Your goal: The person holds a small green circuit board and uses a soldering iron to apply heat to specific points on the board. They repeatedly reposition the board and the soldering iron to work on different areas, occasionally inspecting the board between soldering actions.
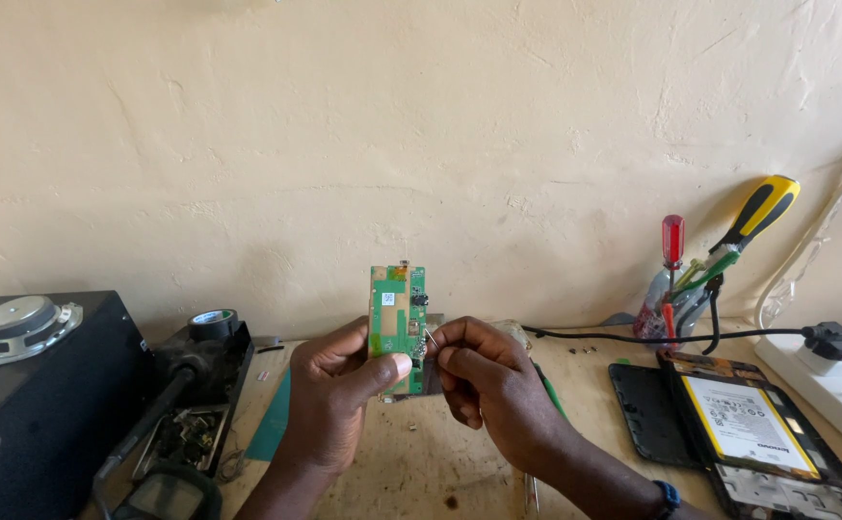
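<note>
**A:** What do you have nearest the camera?

**B:** I see the left hand (329,400) gripping a green circuit board (398,323), thumb pressed on its face, fingers behind. The board stands upright above the counter (411,467), roughly centre of the view. The right hand (488,385) is pinched shut on a thin metal pin or probe (430,339), its tip touching the board's right edge.

**A:** And to the sides?

**B:** On the right I see an opened tablet (744,424) lying flat with its battery showing, its dark back cover (643,400) just beside it. On the left, a black box (45,385) carries a loose speaker (21,325), and near it a tray of small parts (190,424) has a roll of black tape (213,324) on top.

**A:** Further back?

**B:** I see a holder of screwdrivers (676,289) against the wall, one red-handled, one yellow and black. A black cable (633,337) runs from behind the hands to a plug in a white power strip (821,371).
</note>
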